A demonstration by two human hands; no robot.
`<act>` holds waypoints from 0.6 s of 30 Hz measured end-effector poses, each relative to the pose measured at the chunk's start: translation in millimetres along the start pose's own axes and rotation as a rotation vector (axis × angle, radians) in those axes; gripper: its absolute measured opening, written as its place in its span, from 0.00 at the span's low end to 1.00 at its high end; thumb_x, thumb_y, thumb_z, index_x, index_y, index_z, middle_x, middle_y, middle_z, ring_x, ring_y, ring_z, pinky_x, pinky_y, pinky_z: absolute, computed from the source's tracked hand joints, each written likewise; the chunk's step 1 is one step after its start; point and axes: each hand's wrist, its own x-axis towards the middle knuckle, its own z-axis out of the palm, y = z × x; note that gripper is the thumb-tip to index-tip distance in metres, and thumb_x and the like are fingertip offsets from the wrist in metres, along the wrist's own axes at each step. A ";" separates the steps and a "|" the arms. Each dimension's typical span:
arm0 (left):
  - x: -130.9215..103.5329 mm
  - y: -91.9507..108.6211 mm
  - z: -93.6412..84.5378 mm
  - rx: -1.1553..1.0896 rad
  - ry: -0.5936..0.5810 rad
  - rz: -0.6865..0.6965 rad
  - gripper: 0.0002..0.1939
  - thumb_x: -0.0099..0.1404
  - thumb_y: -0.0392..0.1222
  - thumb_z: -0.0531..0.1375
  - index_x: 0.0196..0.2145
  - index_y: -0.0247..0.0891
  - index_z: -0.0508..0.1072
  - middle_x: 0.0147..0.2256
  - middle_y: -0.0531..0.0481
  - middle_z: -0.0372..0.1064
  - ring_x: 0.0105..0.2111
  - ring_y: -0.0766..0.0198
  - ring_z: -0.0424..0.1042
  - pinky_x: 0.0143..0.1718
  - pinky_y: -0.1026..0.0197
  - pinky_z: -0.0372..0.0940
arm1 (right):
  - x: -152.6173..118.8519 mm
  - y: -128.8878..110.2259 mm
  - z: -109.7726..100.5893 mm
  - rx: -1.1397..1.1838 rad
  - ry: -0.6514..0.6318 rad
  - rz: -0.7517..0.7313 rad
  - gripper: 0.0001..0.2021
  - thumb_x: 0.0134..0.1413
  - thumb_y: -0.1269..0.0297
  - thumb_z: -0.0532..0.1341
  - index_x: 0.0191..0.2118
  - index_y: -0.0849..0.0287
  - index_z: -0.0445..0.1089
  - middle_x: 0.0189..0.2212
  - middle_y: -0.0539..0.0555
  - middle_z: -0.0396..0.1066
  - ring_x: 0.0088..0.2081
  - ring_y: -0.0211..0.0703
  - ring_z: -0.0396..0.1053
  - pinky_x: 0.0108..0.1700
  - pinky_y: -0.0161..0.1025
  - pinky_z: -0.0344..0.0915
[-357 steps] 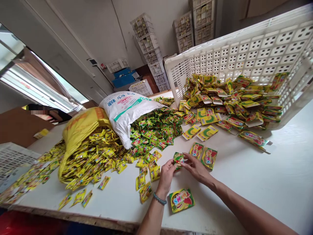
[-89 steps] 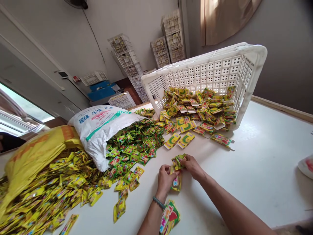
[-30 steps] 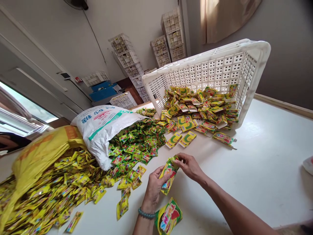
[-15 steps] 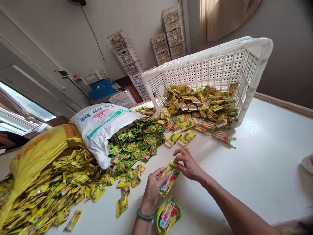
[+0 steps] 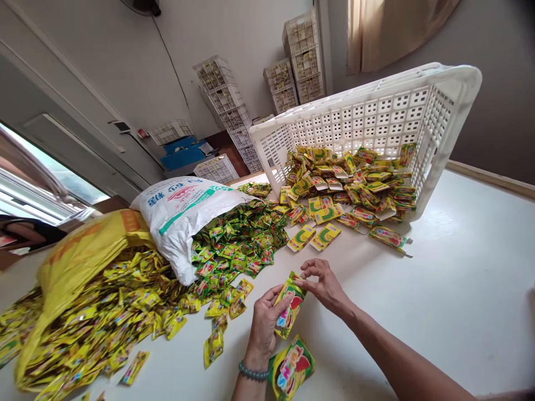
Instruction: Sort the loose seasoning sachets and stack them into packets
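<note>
My left hand (image 5: 265, 317), with a beaded bracelet at the wrist, holds a yellow-green packet (image 5: 287, 312) with colourful letters and a red fruit picture. The fingers of my right hand (image 5: 324, 284) pinch the packet's upper end. Below them, near my left wrist, a larger printed pack (image 5: 292, 370) lies on the white table (image 5: 438, 312). Small green sachets (image 5: 234, 245) spill from a white sack (image 5: 179, 214) to the left, beside yellow sachets (image 5: 104, 317) from a yellow sack (image 5: 83, 256).
A tipped white basket (image 5: 359, 114) holds many small yellow boxes (image 5: 351, 178), some spilled at its front edge. Behind stand stacked crates (image 5: 229, 108) and a blue box (image 5: 184, 156). A person's arm (image 5: 20, 231) shows at the far left.
The whole view has shifted slightly, so things appear a little further right. Both hands stay on the packet, with the right fingers still at its upper end.
</note>
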 end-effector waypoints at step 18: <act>-3.4 6.5 -4.3 0.030 -0.024 -0.027 0.23 0.41 0.40 0.74 0.37 0.32 0.78 0.31 0.45 0.79 0.28 0.60 0.76 0.33 0.62 0.69 | -1.6 1.9 -1.4 -0.002 -0.146 0.015 0.14 0.40 0.50 0.70 0.20 0.55 0.74 0.42 0.56 0.72 0.53 0.56 0.58 0.55 0.50 0.54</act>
